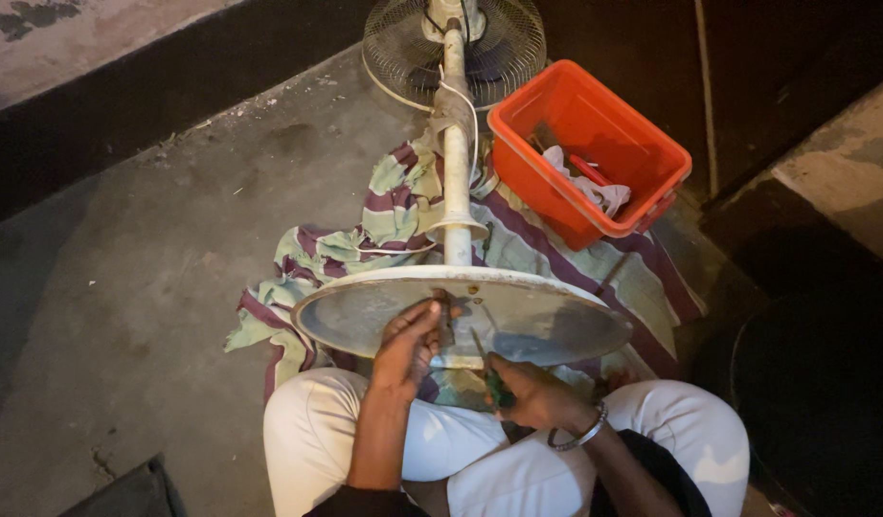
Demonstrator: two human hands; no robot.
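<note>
A white pedestal fan lies on its side on a striped cloth point(384, 215). Its round base point(365, 311) faces me, underside up, and the pole point(455, 144) runs away to the wire fan guard point(403, 48). My left hand point(410, 343) presses fingers on a small fitting at the middle of the base underside. My right hand point(530, 391), with a metal bangle on the wrist, grips a green-handled screwdriver point(491, 375) whose tip points up toward the base centre. Both hands are above my lap in white trousers.
A red plastic bin point(643, 144) with a rag and small tools stands at the right of the pole. The floor is bare concrete; a dark wall base runs along the upper left. Dark objects sit at the right edge and lower left corner.
</note>
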